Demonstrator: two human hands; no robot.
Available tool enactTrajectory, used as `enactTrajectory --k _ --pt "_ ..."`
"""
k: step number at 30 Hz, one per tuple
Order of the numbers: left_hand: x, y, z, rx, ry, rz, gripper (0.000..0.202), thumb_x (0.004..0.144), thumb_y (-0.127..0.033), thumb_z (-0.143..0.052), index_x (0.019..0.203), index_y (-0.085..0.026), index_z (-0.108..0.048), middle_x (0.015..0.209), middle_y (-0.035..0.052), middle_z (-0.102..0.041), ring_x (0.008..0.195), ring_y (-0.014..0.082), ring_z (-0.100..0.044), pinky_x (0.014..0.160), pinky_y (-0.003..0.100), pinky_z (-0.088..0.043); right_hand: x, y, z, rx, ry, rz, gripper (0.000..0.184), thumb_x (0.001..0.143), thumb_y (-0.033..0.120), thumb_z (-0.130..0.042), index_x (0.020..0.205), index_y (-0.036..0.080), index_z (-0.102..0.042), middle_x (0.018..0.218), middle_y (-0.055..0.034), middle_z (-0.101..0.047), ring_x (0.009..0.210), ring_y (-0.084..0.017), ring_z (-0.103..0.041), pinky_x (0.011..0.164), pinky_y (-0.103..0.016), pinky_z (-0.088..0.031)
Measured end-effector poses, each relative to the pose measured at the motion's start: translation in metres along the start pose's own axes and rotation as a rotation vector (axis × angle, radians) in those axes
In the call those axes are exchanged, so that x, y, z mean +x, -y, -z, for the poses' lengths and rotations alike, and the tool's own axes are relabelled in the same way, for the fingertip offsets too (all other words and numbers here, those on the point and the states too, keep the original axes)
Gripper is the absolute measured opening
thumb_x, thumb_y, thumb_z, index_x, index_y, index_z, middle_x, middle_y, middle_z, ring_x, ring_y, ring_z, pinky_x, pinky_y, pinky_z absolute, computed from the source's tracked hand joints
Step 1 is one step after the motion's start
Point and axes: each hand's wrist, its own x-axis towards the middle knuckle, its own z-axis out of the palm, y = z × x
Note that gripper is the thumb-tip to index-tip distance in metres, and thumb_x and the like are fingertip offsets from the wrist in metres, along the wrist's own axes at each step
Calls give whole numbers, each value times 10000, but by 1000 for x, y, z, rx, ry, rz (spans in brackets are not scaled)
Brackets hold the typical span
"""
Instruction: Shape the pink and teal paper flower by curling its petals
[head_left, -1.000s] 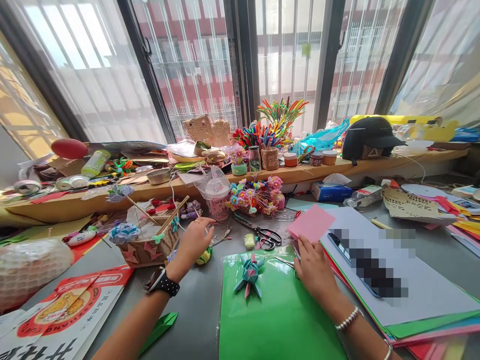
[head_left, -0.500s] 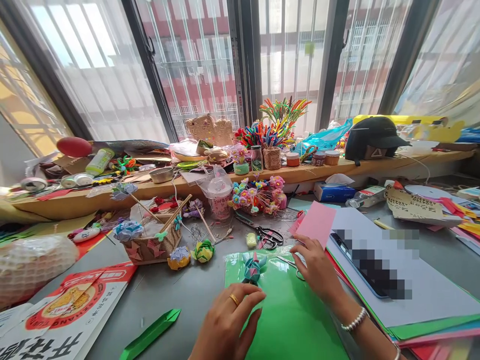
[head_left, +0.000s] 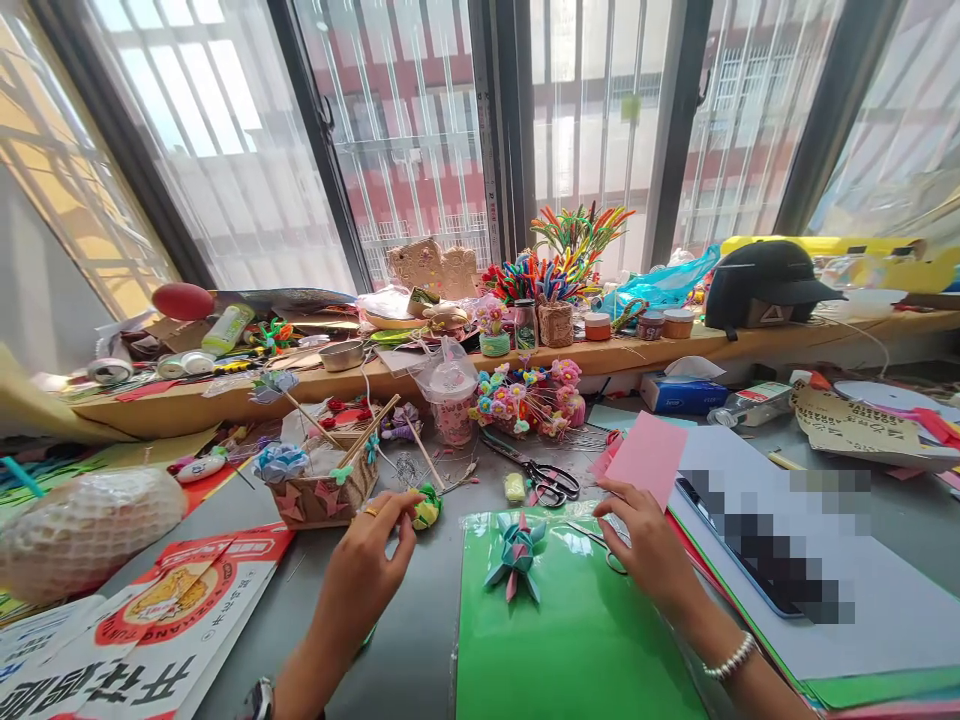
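Note:
My left hand (head_left: 375,550) reaches over the grey table, its fingertips at the left side of a green-and-yellow paper flower (head_left: 429,507). Its thumb and fingers are apart; whether they touch the flower is unclear. On a glossy green sheet (head_left: 570,650) lies a blue-and-pink folded paper flower (head_left: 517,558), with neither hand on it. My right hand (head_left: 645,540) is open at the sheet's upper right, fingers slightly curled, close to small scissors (head_left: 600,540) and the lower edge of pink paper (head_left: 646,455). Behind my left forearm, a green folded strip is almost wholly hidden.
Left of the flower stands a brown basket (head_left: 322,500) with paper flowers and sticks. Black-handled scissors (head_left: 551,480) lie behind the green sheet. A phone (head_left: 739,545) rests on stacked paper (head_left: 847,600) at right. A lidded cup (head_left: 454,405) stands farther back.
My left hand has moved left, from the blue-and-pink flower to the green-and-yellow one, uncovering the former. My right hand stays in nearly the same place. The view has shifted slightly.

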Motion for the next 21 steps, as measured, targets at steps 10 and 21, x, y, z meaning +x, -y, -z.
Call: enactTrajectory --k 10,21 --pt "85 58 1 580 -17 260 289 789 -285 -468 979 -79 -540 959 163 -606 924 312 -565 755 362 -448 0 3 2 11 -12 -13 141 765 134 -468 783 202 -591 1054 -85 -577 968 -245 -519 813 -414 -424" --pt "96 74 -7 508 79 308 232 803 -225 -377 873 -125 -574 909 138 -635 854 296 -609 668 332 -451 0 6 3 21 -2 -11 142 765 126 -471 779 200 -591 1065 -85 -575 1003 -242 -513 828 -407 -425"
